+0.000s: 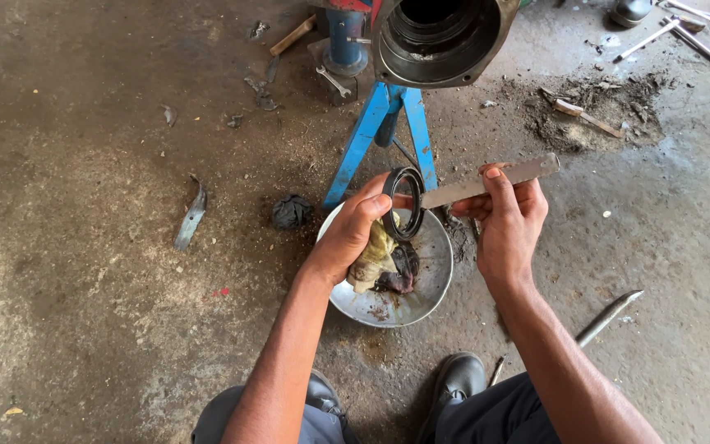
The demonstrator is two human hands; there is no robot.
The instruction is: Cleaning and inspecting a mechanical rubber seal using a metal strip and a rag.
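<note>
The stained, gritty concrete floor (pixel 92 271) fills the view. At the top edge a large grey cast-metal housing with a round open bore (pixel 441 37) sits on a blue steel stand (pixel 375 136), whose legs splay down toward the middle of the picture. Just below the stand's feet lies a shallow round metal bowl (pixel 433 284), dull and smeared, holding a crumpled yellow-and-dark greasy rag (pixel 384 263).

The left hand (pixel 355 230) is held over the bowl's left rim, thumb and fingers pinching a black rubber ring seal (pixel 404 201) so that it stands upright on edge above the bowl. The right hand (pixel 507 222) is closed around a flat grey metal bar (pixel 491 181), gripping near its middle; the bar runs slightly upward to the right, and its left end meets the ring's right edge (whether it presses on the rubber or merely touches, I cannot tell).

A black leather shoe (pixel 458 378) shows at the bottom, beside dark trouser legs. To the right of it a slim steel rod (pixel 610 316) lies on the floor. Upper right, a few long steel wrenches (pixel 684 33) lie near a patch of dark dirt (pixel 597 111). A small black wad of cloth (pixel 291 211) lies left of the stand, and a bent grey metal strip (pixel 191 218) lies further left.
</note>
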